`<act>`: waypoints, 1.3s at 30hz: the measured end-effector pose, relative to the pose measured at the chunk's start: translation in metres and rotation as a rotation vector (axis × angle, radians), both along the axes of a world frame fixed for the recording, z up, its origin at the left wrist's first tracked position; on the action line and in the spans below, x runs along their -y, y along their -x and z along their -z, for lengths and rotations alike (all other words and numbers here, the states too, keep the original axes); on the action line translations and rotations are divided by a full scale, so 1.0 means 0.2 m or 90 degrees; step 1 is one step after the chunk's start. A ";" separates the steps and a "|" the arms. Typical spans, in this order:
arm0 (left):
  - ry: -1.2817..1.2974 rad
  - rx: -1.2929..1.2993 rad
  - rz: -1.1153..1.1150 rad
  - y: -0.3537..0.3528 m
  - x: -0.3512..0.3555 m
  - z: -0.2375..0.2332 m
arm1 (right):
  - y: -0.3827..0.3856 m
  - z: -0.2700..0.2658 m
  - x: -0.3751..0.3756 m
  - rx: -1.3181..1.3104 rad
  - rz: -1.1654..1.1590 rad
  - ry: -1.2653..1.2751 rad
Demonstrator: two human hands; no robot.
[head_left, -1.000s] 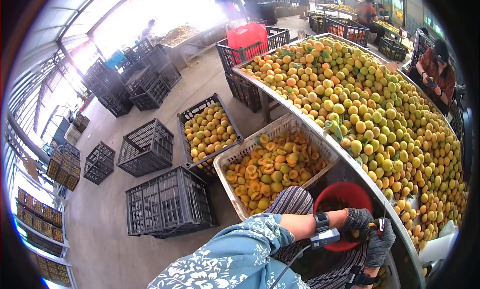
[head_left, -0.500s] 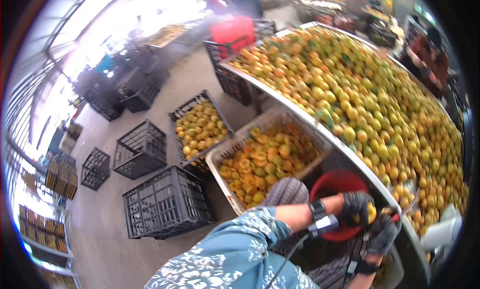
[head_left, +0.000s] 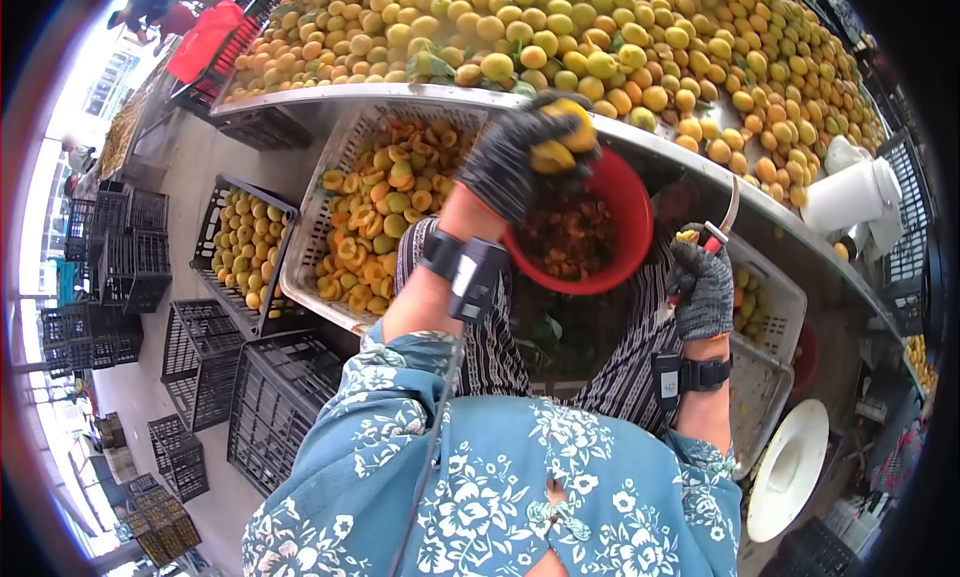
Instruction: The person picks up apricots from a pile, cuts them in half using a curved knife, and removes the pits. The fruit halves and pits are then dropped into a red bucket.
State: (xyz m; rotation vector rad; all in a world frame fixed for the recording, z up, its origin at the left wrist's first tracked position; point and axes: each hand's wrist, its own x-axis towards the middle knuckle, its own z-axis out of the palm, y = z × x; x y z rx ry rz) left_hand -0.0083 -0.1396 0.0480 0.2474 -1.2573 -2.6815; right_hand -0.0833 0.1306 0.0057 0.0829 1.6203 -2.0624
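Head view: since the earlier frame, the left hand [head_left: 512, 162] has separated from the right hand [head_left: 702, 287] and shifted to the far-left rim of the round red plastic bucket [head_left: 636, 212]; camera angle also changed. Left fingers, dark-gloved, closed around yellow fruit flesh [head_left: 578, 135]; whole or split: cannot tell, blurred. Right fingers, grey-gloved, gripping a red-handled knife with curved metal blade [head_left: 731, 212], blade pointing up beyond them. Bucket between both sets of fingers, dark reddish-brown scraps [head_left: 575, 239] inside. Beyond the fingers: metal-edged surface [head_left: 390, 91] heaped with yellow-orange fruit. Left of the left fingers: rectangular white plastic crate [head_left: 318, 192], split fruit inside.
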 end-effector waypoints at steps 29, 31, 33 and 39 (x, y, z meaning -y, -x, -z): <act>0.157 0.150 -0.134 0.23 -0.03 -0.04 | 0.18 -0.04 0.04 -0.132 0.084 -0.030; 0.157 0.215 -0.141 0.32 -0.02 0.01 | 0.27 -0.03 0.03 -0.214 0.055 -0.135; 0.153 0.285 -0.151 0.35 -0.01 0.09 | 0.38 -0.06 0.05 -0.269 0.019 -0.162; 0.211 0.202 -0.145 0.24 -0.08 0.11 | 0.73 -0.21 0.35 -0.525 -0.116 -0.651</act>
